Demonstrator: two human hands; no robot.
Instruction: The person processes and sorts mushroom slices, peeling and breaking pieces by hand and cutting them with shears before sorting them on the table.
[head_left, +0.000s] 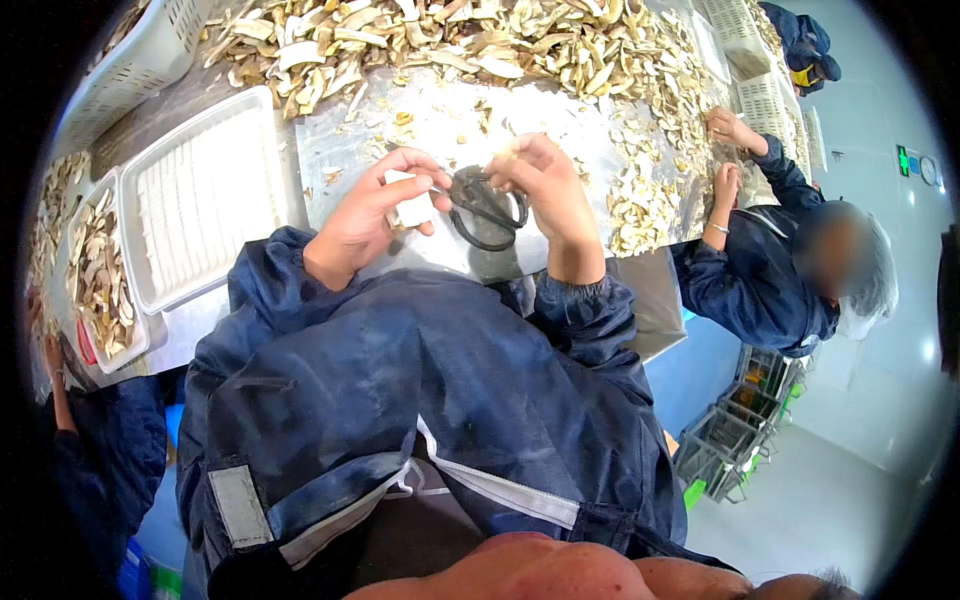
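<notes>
My left hand (pixel 375 205) is closed around a small white block (pixel 409 198), its thumb lying across the top. To the right, my right hand (pixel 545 190) is raised over the metal table (pixel 335 150) with thumb and fingertips pinched together; what they hold, if anything, is too small to make out. Black-handled scissors (pixel 487 225) lie on the table between the two hands, close to the fingers of both. Beyond my hands, small pale scraps are scattered over the bright tabletop, and a large heap of dried slices (pixel 430 45) spans the far side.
At left stand a white tray (pixel 150 255) with rows of white pieces, a smaller tray of slices (pixel 100 270) and a perforated basket (pixel 130 70). A co-worker (pixel 760 250) reaches in from the right. Another person's arm (pixel 62 390) is at far left; a further person (pixel 805 50) is at upper right.
</notes>
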